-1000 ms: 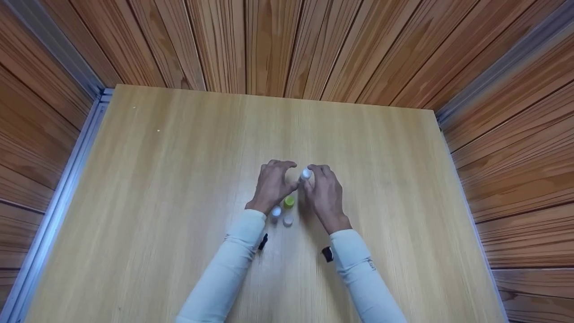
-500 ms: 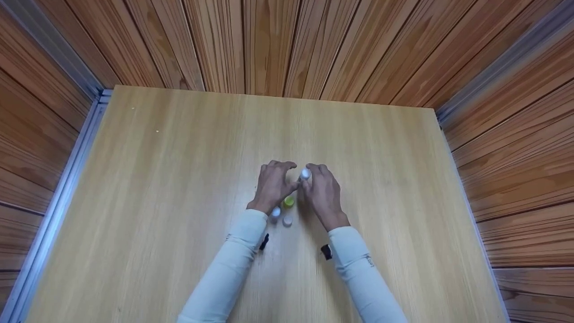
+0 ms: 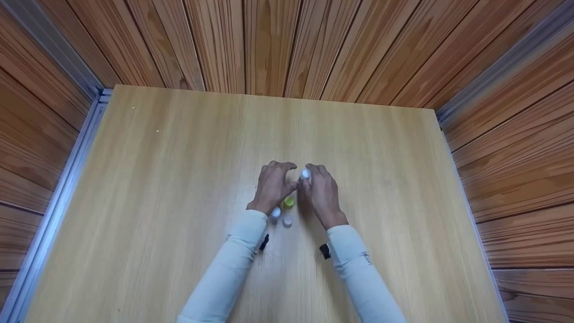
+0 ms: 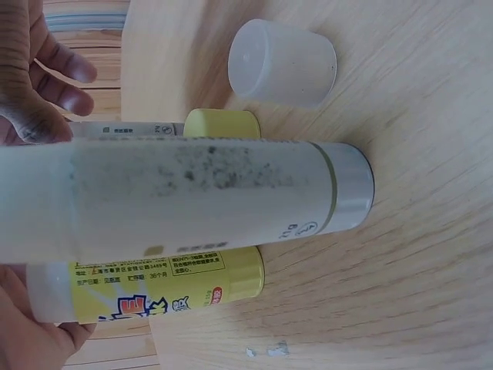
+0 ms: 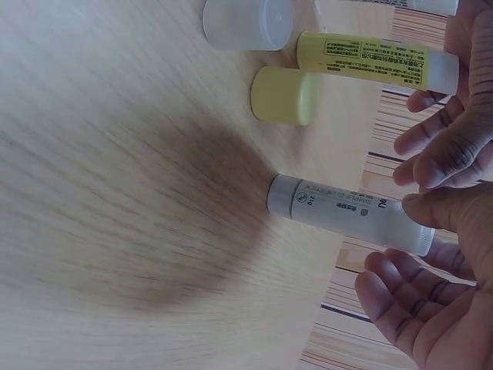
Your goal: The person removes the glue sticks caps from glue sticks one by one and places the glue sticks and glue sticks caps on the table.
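Observation:
My right hand pinches the top end of an upright white glue stick, thumb on one side, fingers curled on the other. My left hand arches over a yellow glue stick, its thumb stretched toward the right hand and apart from the index finger. That yellow stick has a pale top end and is hidden under the left hand in the head view. Another white glue stick, speckled with dark marks, stands nearest the left wrist. Between the wrists sit a yellow cap and a translucent white cap.
The wooden table ends at a plank wall at the back, with more plank walls at both sides. A metal rail borders its left edge. Small white flecks lie at the back left.
My right forearm has shifted very slightly left. Both hands, the glue sticks and the caps otherwise keep their places.

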The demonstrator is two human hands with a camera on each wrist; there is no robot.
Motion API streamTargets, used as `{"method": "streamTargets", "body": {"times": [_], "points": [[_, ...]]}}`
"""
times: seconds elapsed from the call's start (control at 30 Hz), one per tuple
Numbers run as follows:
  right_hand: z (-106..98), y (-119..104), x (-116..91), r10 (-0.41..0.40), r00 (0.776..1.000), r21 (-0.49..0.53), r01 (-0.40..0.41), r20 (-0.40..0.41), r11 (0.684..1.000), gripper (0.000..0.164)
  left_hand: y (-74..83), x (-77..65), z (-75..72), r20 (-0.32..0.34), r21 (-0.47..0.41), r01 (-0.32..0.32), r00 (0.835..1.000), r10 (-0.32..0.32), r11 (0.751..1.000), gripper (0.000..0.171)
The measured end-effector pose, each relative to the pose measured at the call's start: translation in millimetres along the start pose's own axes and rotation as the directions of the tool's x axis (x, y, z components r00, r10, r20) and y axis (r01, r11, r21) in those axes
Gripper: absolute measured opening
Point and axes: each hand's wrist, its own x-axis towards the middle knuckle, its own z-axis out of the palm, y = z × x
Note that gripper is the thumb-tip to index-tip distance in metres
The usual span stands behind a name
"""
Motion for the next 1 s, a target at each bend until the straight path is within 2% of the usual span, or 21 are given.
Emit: {"method": "streamTargets", "body": {"times": [0.27,0.57,0.67,0.87,1.0], "points": [[-3.5,-5.8,0.2,0.010,1.000,0.046,-0.010,-0.002,0.999,0.030,-0.4,-0.2,-0.4,0.006,-0.033,0.017,1.000,-0.016,0.999,0.045],[-16.7,-21.7,2.4,0.047,0.999,0.117,-0.050,0.021,0.992,0.035,-1.4,-0.4,0.1,-0.012,-0.033,0.016,1.000,-0.016,0.999,0.044],[-19.9,-25.6,2.9,0.049,0.999,0.127,-0.051,0.019,0.991,0.036,-1.6,-1.6,-0.2,-0.029,-0.056,0.004,1.000,-0.006,0.998,0.047],[-25.2,-31.3,3.3,0.058,0.998,0.168,-0.058,0.004,0.984,0.036,-0.7,-3.1,-2.9,-0.083,-0.104,-0.060,0.995,0.051,0.993,0.050],[-28.7,-34.5,3.9,0.071,0.997,0.176,-0.072,0.011,0.982,0.036,1.3,-2.5,-4.8,-0.092,-0.113,-0.077,0.993,0.067,0.991,0.049]]}}
